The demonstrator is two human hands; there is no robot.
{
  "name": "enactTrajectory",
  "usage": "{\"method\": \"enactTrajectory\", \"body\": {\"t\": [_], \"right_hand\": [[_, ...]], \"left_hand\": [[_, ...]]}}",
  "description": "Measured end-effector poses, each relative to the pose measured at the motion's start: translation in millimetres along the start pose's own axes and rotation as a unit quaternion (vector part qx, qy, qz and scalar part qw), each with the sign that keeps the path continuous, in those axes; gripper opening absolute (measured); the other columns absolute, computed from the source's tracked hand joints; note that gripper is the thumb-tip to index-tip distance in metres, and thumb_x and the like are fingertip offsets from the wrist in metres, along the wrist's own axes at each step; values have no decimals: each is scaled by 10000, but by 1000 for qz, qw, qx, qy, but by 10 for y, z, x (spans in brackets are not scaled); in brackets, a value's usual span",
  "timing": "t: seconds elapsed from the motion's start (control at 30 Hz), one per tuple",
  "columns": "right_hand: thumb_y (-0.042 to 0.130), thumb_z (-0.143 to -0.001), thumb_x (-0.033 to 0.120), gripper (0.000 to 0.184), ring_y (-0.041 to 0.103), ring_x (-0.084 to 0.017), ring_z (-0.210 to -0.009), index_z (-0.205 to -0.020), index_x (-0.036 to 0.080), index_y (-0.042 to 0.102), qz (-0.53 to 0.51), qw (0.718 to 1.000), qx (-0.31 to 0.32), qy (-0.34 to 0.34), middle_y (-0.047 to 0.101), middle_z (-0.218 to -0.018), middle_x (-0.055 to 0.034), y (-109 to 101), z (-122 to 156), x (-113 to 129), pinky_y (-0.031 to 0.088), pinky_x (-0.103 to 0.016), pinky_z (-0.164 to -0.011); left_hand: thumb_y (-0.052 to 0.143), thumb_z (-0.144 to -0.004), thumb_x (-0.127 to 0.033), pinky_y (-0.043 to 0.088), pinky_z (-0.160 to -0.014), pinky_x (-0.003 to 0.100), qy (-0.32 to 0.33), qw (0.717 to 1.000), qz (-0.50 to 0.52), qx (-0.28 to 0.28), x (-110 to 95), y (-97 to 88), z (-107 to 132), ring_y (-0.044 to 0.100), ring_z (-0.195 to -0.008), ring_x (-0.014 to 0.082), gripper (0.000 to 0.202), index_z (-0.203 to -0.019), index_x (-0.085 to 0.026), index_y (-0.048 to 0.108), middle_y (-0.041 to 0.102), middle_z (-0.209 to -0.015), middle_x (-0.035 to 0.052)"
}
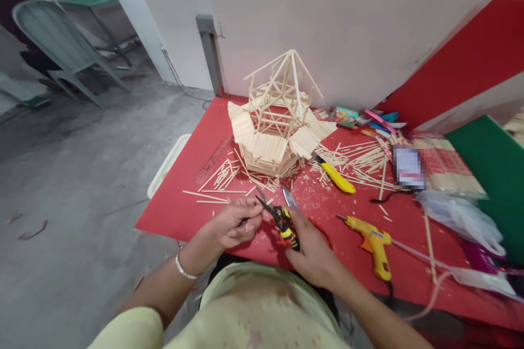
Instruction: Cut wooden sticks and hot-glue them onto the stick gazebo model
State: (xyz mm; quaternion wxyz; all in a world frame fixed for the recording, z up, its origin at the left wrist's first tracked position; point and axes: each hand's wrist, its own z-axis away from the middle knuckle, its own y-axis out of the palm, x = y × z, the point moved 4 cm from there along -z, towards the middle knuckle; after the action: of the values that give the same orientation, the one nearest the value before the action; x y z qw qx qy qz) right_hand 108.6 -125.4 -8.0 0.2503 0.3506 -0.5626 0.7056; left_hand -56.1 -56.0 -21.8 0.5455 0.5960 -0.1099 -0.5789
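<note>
My right hand (313, 248) is wrapped round a pair of black-and-yellow snips (282, 221), their narrow dark jaws parted and pointing left. At the jaw tips, my left hand (239, 222) is closed in a pinch. A short bit of pale wooden stick (269, 203) shows by its fingertips, mostly hidden. Just beyond both hands stands a model built of thin sticks (272, 147), with slatted sloping panels and an open pointed frame on top. Scissors with a silver blade (289, 197) lie partly under my right hand.
Loose sticks (360, 166) and chips litter the red tabletop (172, 217). A yellow utility knife (336, 177) and a yellow glue gun (373, 240) lie to the right. A clear ruler (213, 161) is at left. Bundled sticks (448, 166) and a plastic bag (462, 221) sit farther right.
</note>
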Motion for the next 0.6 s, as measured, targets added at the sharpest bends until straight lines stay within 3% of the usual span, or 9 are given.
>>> {"method": "enactTrajectory", "body": {"t": [0.2, 0.4, 0.6], "right_hand": [[512, -691, 82, 737, 466, -259, -1251, -1394, 231, 351, 2, 1000, -7, -19, 519, -1329, -100, 7, -30, 33, 353, -452, -1073], [546, -691, 119, 799, 400, -282, -1322, -1447, 219, 309, 22, 999, -19, -40, 442, -1427, -123, -13, -3, -63, 306, -487, -1111], [544, -672, 117, 656, 507, -264, -1162, -1312, 211, 438, 18, 1000, -15, -21, 555, -1243, -107, -57, 14, 33, 391, -435, -1011]], "left_hand": [[656, -825, -231, 172, -252, 111, 11, 1000, 24, 6, -59, 95, 32, 192, -228, -12, 149, -823, -82, 660, 496, -459, -46], [557, -880, -194, 153, -254, 113, -23, 998, 55, 17, 33, 23, 41, 150, -219, -18, 160, -833, -91, 670, 450, -457, -54], [517, -892, -174, 172, -259, 115, -47, 993, 93, 52, 93, 6, 22, 129, -220, -15, 190, -852, -89, 683, 423, -452, -60]]}}
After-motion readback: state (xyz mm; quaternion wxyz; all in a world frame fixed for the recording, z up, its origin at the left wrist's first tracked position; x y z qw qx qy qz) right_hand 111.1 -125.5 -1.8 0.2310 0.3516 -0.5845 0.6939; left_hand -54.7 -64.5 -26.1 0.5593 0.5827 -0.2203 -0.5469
